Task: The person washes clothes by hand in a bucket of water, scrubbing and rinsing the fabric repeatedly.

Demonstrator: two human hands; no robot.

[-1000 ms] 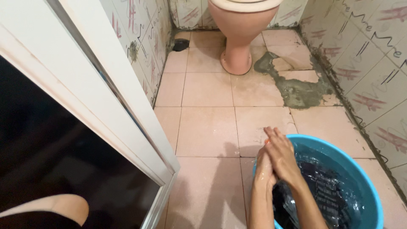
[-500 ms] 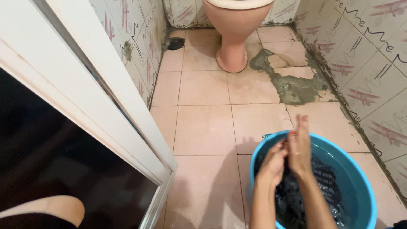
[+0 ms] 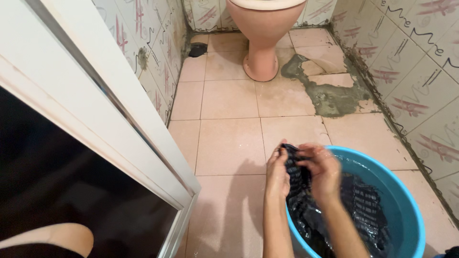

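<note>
Cloth [image 3: 297,173], dark with pale checks and soaking wet, is bunched between both hands above the near-left rim of a blue basin [image 3: 410,206]. The left hand [image 3: 277,173] is closed on the cloth's left side, fingers curled over its upper edge. The right hand [image 3: 324,168] grips it from the right, knuckles up, thumb side toward the left hand; the two hands sit close together with only the fold of cloth between them. The rest of the cloth trails down from the hands into the basin, where it lies spread in the water, filling most of the bottom. Both forearms come up from the lower edge of the view, the right one passing over the basin.

The basin stands on a floor [image 3: 229,143] of pinkish tiles, near the right wall. A pink toilet [image 3: 263,28] stands at the far end, well apart from the basin, with a grey cement patch [image 3: 330,95] in the floor beside it. A white door frame [image 3: 110,105] runs along the left.
</note>
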